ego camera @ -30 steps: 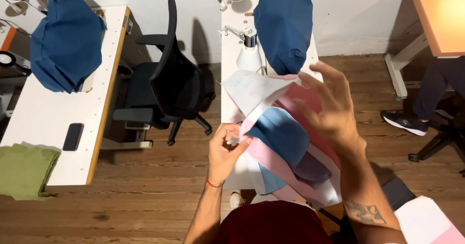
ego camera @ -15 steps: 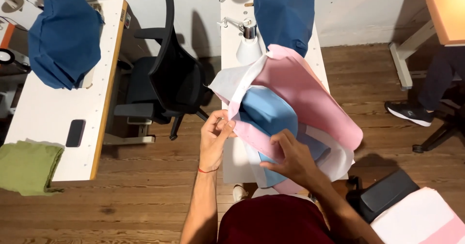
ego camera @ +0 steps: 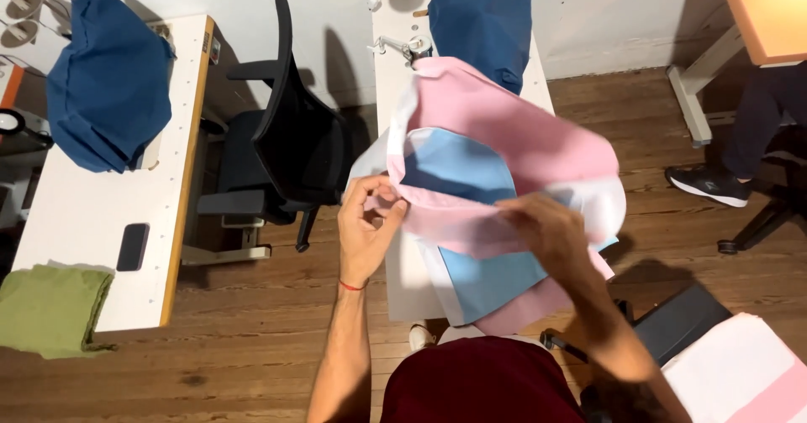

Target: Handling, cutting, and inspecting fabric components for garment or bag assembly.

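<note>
I hold a piece of pink, white and light blue fabric (ego camera: 504, 146) up over a narrow white work table (ego camera: 393, 78). My left hand (ego camera: 366, 230) pinches the pink edge at its left side; a red band is on that wrist. My right hand (ego camera: 551, 230) grips the lower right part of the pink edge, and looks blurred. The cloth billows open between the two hands, showing the light blue panel inside. A dark blue cloth (ego camera: 483, 15) lies at the far end of the same table, beside a sewing machine part (ego camera: 403, 47).
A black office chair (ego camera: 282, 146) stands left of the table. Another white table (ego camera: 101, 221) on the left carries a dark blue cloth (ego camera: 105, 87), a phone (ego camera: 132, 246) and a green cloth (ego camera: 50, 310). Another person's leg and shoe (ego camera: 710, 186) are at right. Folded pink-white fabric (ego camera: 740, 373) lies lower right.
The pink fabric has been turned and spread wider, opening upward. My right hand came down from above the cloth to its lower right edge. My left hand stayed at the left edge.
</note>
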